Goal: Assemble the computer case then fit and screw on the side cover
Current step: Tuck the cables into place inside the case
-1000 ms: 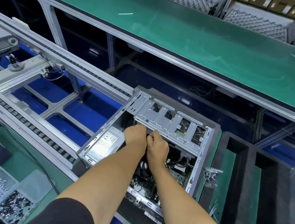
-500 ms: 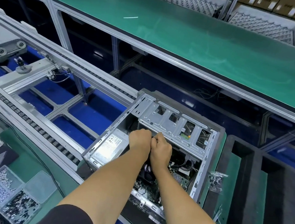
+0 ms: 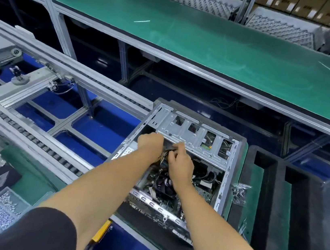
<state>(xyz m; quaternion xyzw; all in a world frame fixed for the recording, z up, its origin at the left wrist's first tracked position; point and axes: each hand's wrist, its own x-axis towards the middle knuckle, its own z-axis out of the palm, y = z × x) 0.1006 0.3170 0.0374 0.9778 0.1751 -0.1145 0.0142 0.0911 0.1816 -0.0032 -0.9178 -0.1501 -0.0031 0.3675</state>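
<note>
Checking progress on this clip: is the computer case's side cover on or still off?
Off. The computer case lies open-side up, boards and cables exposed, with both the left hand and right hand working inside.

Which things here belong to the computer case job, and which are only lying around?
Belonging to the job:
- open computer case
- cable bundle inside it, held by both hands
- left hand
- right hand
- bag of screws right of the case
- screw boxes at lower left

Just lying about:
- green shelf above
- roller conveyor
- black foam tray
</note>
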